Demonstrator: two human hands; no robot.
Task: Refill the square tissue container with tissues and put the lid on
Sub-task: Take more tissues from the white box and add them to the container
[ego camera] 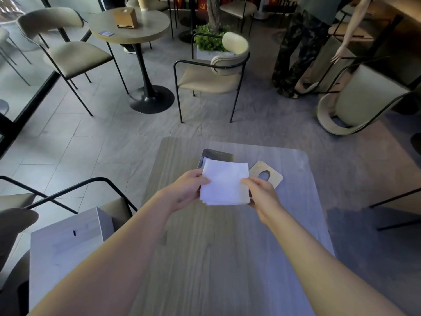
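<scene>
A white stack of square tissues (224,182) is held above the wooden table (227,247) between both hands. My left hand (184,190) grips its left edge and my right hand (262,193) grips its right edge. Behind the stack, the square tissue container (217,155) stands on the table with its top uncovered; the tissues hide most of it. The wooden lid (265,175), with an oval hole in it, lies flat on the table to the right of the container, just beyond my right hand.
A grey box (66,245) rests on the chair at my left. Chairs (211,76) and a round table (129,26) with another wooden tissue box (125,18) stand further off. A person (303,46) stands at the back right.
</scene>
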